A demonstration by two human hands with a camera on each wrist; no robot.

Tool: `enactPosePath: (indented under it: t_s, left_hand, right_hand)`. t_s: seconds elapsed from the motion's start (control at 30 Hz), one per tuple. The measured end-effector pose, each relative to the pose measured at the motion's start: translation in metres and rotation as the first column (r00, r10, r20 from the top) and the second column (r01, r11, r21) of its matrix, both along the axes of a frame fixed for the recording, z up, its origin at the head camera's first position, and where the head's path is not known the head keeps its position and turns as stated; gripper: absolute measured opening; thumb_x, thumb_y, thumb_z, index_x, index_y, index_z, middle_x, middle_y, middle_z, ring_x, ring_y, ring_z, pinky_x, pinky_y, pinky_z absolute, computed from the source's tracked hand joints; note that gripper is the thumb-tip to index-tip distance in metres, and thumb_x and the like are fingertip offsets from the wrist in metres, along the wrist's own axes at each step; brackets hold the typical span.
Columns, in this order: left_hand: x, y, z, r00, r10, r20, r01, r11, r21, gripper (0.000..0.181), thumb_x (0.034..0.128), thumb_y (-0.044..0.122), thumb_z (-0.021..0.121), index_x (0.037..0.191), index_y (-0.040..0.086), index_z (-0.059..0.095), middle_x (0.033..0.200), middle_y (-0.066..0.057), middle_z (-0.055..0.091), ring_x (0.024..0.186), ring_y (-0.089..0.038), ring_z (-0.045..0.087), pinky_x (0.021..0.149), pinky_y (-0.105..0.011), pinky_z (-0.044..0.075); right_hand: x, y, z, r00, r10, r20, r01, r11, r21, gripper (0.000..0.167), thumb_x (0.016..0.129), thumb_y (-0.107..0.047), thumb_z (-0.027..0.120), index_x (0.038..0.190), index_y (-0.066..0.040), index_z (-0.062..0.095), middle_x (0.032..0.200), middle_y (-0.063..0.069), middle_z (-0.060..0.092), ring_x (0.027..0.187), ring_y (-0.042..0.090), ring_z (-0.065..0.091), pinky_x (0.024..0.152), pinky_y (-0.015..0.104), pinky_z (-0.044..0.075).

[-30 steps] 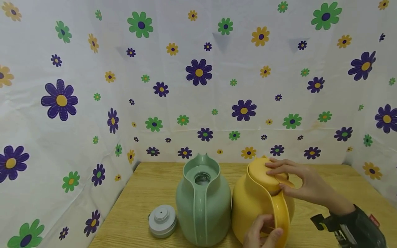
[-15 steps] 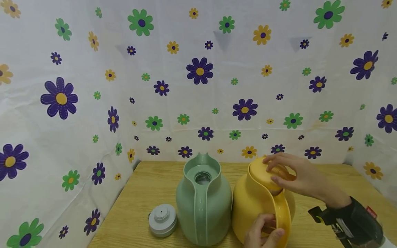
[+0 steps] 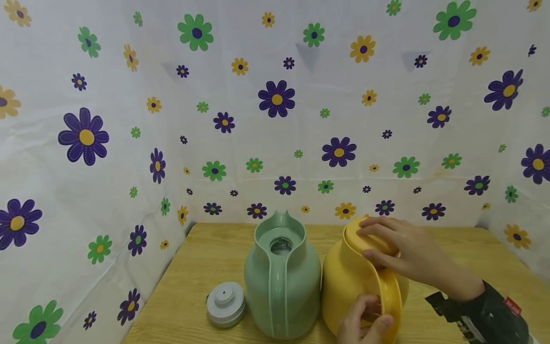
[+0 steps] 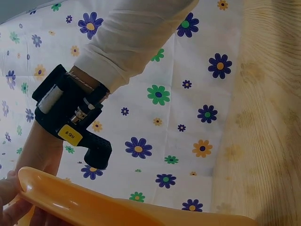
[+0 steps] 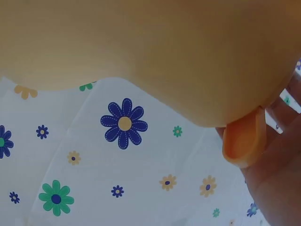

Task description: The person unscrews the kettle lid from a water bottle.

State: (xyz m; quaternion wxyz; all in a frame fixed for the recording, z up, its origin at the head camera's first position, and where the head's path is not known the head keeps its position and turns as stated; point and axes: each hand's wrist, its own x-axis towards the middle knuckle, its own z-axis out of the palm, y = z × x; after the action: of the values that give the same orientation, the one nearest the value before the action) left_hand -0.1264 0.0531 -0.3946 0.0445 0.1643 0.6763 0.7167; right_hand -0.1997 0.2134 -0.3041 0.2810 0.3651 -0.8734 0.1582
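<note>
At the right stands a yellow jug [image 3: 343, 282] with a yellow lid [image 3: 358, 239] in its collar. My left hand [image 3: 363, 322] grips the jug's handle [image 3: 391, 296] low down, thumb on the near side. Over the lid lies my right hand [image 3: 412, 248], its bent fingers across the top and its thumb at the near edge. A green jug [image 3: 258, 286] beside it has an uncovered round mouth [image 3: 281, 246]. In the right wrist view, the right hand [image 5: 282, 169] is next to an orange tab [image 5: 243, 139] below the yellow body [image 5: 164, 52].
A round grey stopper [image 3: 225, 306] sits on the wooden table [image 3: 189, 267], left of the green jug. Flower-patterned cloth [image 3: 240, 95] stands behind and at both sides. The left wrist view shows a black wrist device [image 4: 70, 113] on a white-sleeved arm [image 4: 127, 42].
My right hand lifted slightly and shifted across the lid, then settled farther left over it. My left hand keeps its grip on the handle; both jugs stay put.
</note>
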Motion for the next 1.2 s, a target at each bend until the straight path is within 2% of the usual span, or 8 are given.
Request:
enactPosePath:
  t_s: [0.33, 0.4, 0.5, 0.6, 0.73, 0.87, 1.0, 1.2]
  left_hand:
    - [-0.003, 0.002, -0.006, 0.999, 0.002, -0.039, -0.002, 1.0, 0.0, 0.023, 0.0893, 0.025, 0.062, 0.103, 0.006, 0.06, 0.086, 0.012, 0.06, 0.074, -0.002, 0.056, 0.059, -0.019, 0.048]
    - [-0.004, 0.002, -0.006, 0.999, -0.001, -0.039, 0.001, 1.0, -0.002, 0.023, 0.0895, 0.025, 0.061, 0.103, 0.006, 0.06, 0.087, 0.011, 0.06, 0.073, -0.002, 0.056, 0.059, -0.019, 0.048]
    - [-0.004, 0.002, -0.006, 1.0, 0.005, -0.026, -0.005, 1.0, -0.003, 0.023, 0.0891, 0.026, 0.062, 0.103, 0.007, 0.061, 0.086, 0.012, 0.06, 0.073, -0.002, 0.056, 0.059, -0.019, 0.048]
    - [-0.003, 0.001, -0.004, 1.0, 0.009, -0.024, -0.009, 1.0, -0.007, 0.022, 0.0888, 0.025, 0.063, 0.102, 0.007, 0.061, 0.086, 0.012, 0.06, 0.073, -0.001, 0.056, 0.059, -0.019, 0.048]
    - [-0.003, 0.0, -0.001, 1.0, -0.006, 0.005, 0.006, 1.0, -0.013, 0.023, 0.089, 0.026, 0.062, 0.104, 0.008, 0.061, 0.086, 0.012, 0.06, 0.074, -0.002, 0.057, 0.061, -0.019, 0.048]
    - [-0.002, 0.0, 0.0, 1.0, -0.003, 0.029, 0.003, 1.0, -0.008, 0.023, 0.0882, 0.027, 0.063, 0.103, 0.01, 0.061, 0.085, 0.013, 0.06, 0.074, -0.002, 0.057, 0.062, -0.019, 0.048]
    - [-0.001, 0.001, 0.0, 1.0, 0.007, -0.007, -0.007, 1.0, 0.0, 0.023, 0.0886, 0.026, 0.063, 0.102, 0.008, 0.061, 0.085, 0.013, 0.061, 0.074, -0.002, 0.056, 0.061, -0.019, 0.048]
    - [-0.001, 0.001, -0.001, 0.999, 0.022, -0.044, -0.022, 1.0, 0.004, 0.024, 0.0888, 0.028, 0.062, 0.102, 0.008, 0.061, 0.086, 0.012, 0.062, 0.072, -0.002, 0.056, 0.059, -0.02, 0.048]
  right_hand:
    - [0.002, 0.011, 0.016, 0.966, 0.177, 0.19, -0.181, 0.983, 0.004, 0.037, 0.083, -0.007, 0.067, 0.117, -0.019, 0.058, 0.125, 0.002, 0.055, 0.118, 0.027, 0.047, 0.087, 0.051, 0.041]
    - [0.005, 0.008, 0.018, 0.975, 0.129, 0.182, -0.136, 0.99, 0.03, 0.036, 0.083, -0.011, 0.067, 0.117, -0.018, 0.059, 0.125, 0.001, 0.054, 0.116, 0.027, 0.048, 0.085, 0.051, 0.043]
    - [0.01, -0.002, 0.017, 0.99, -0.026, 0.142, 0.016, 0.997, 0.073, 0.034, 0.085, -0.026, 0.066, 0.117, -0.016, 0.06, 0.123, 0.003, 0.055, 0.107, 0.028, 0.054, 0.079, 0.048, 0.047]
    - [0.011, -0.012, 0.014, 0.984, -0.159, 0.081, 0.15, 0.983, 0.11, 0.04, 0.086, -0.04, 0.063, 0.116, -0.013, 0.06, 0.118, 0.006, 0.057, 0.101, 0.03, 0.056, 0.077, 0.047, 0.048]
    - [0.009, -0.017, 0.01, 0.984, -0.179, 0.016, 0.176, 0.978, 0.114, 0.036, 0.086, -0.036, 0.064, 0.111, -0.01, 0.061, 0.115, 0.009, 0.059, 0.102, 0.032, 0.056, 0.082, 0.049, 0.045]
    - [0.008, -0.012, 0.007, 0.994, -0.113, 0.012, 0.111, 0.99, 0.09, 0.032, 0.088, -0.032, 0.062, 0.112, -0.01, 0.061, 0.116, 0.007, 0.059, 0.104, 0.031, 0.055, 0.081, 0.049, 0.046]
    - [0.007, -0.004, 0.008, 0.999, 0.025, 0.03, -0.027, 0.997, 0.067, 0.03, 0.089, -0.024, 0.062, 0.115, -0.01, 0.06, 0.119, 0.005, 0.057, 0.108, 0.029, 0.053, 0.081, 0.048, 0.046]
    - [0.005, 0.008, 0.015, 0.977, 0.157, 0.145, -0.166, 0.985, 0.053, 0.039, 0.085, -0.011, 0.066, 0.122, -0.015, 0.055, 0.128, 0.003, 0.052, 0.117, 0.03, 0.046, 0.087, 0.048, 0.042]
